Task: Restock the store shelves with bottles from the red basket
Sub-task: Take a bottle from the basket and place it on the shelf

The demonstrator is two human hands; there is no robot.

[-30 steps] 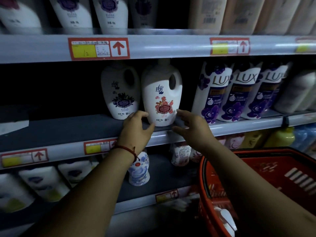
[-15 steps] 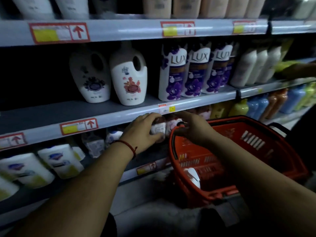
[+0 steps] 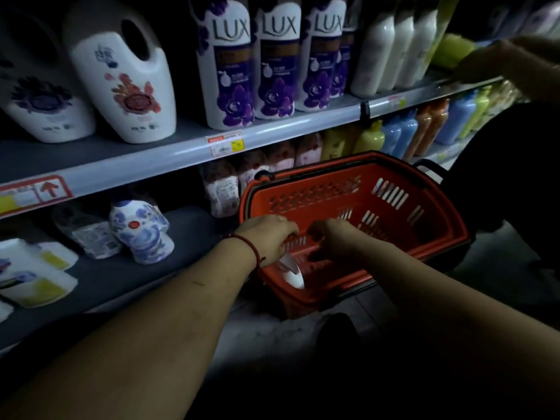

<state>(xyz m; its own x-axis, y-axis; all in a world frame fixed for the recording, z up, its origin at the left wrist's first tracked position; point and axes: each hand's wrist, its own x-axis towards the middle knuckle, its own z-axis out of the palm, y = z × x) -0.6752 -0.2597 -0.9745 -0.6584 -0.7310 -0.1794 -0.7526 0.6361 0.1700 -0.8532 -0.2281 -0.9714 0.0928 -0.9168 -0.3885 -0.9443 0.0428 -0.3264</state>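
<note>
Bottle [image 3: 292, 275] in basket [image 3: 394, 177], tapering toward left hand [image 3: 266, 237]

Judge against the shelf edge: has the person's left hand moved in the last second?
Yes. The left hand dropped from the red-flowered bottle, past the shelf edge, into the red basket.

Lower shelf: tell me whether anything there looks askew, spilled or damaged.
The pouch beside the blue-flowered bottle tilts to the left instead of standing straight; the wide lens may exaggerate this. No spill or damage shows, though the light is dim.
</note>
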